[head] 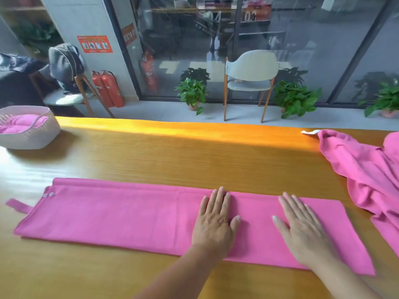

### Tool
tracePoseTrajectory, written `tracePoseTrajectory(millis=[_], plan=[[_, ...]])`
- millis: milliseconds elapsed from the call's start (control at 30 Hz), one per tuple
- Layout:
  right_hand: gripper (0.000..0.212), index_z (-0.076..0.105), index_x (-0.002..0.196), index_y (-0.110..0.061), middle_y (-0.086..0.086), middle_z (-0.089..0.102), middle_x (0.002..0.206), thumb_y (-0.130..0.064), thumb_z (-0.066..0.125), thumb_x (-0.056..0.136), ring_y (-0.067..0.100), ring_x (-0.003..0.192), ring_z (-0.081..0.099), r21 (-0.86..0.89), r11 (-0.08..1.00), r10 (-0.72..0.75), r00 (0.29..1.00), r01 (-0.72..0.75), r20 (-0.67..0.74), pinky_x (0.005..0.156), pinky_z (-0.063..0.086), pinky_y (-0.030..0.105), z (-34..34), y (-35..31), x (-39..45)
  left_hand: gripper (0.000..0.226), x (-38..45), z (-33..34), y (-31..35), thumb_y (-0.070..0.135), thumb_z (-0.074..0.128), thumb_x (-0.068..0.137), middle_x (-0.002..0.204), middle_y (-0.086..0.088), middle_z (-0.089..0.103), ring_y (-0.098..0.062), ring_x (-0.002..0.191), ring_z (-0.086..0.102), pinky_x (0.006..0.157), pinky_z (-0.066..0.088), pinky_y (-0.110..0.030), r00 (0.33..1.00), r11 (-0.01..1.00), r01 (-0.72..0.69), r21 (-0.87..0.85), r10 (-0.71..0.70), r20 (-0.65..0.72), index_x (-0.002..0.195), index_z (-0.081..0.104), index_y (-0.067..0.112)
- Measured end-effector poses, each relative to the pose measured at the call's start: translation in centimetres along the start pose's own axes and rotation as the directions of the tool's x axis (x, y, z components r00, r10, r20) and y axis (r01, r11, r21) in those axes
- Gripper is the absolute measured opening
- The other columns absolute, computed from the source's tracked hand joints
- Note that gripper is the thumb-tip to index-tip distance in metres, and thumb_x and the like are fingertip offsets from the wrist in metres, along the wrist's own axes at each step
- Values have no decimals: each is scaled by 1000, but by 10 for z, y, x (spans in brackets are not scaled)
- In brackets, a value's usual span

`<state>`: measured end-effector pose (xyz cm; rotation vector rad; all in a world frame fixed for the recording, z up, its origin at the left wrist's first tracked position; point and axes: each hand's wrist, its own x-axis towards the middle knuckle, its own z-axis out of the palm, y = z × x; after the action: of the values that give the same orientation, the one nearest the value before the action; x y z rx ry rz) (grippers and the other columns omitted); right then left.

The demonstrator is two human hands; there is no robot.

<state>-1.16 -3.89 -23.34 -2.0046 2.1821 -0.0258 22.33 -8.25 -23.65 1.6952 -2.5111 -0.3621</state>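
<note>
A pink cloth (pixel 121 214), folded into a long flat strip, lies across the wooden table (pixel 172 158) in front of me. A small pink loop sticks out at its left end. My left hand (pixel 213 223) rests flat on the strip, fingers straight and pointing away from me. To its right, my right hand (pixel 302 227) also lies flat on the strip, fingers spread slightly. Neither hand grips the fabric.
A heap of unfolded pink cloth (pixel 367 175) with a white tag lies at the table's right end. A white woven basket (pixel 28 128) holding pink fabric stands at the far left. Beyond the table are chairs (pixel 250 78), potted plants and fire extinguishers (pixel 108 87).
</note>
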Motion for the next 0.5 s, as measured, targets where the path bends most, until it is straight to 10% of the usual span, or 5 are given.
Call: tracePoseTrajectory(millis=[200,333,500], plan=[[78,-6,154,-33,-15,-15,162,-70,-14,86,-2,145,-24,24,998,-61,998,62,-26,117,-19,22,-5,-48,11,73,-33,-33,-96,56,24,97,157,-11,29,-25,146,25,114,11,-43,923,935,354,-25,-354,-150,148,34,5],[62,2,152,-41,-21,-10,161,-58,7,93,-7,145,-20,71,931,-355,934,357,-43,117,-15,18,-3,-132,29,78,-53,-56,-173,60,7,96,160,-9,-20,-22,147,-20,120,-11,-43,687,702,712,-13,-700,-196,151,-16,9],[53,23,154,-33,-14,16,161,-42,26,102,3,148,12,29,839,-543,835,543,85,119,-3,21,7,-182,54,83,-53,-69,-221,62,14,97,162,-13,-13,-29,149,-13,120,-6,-48,473,473,872,-129,-881,-31,154,-9,6]])
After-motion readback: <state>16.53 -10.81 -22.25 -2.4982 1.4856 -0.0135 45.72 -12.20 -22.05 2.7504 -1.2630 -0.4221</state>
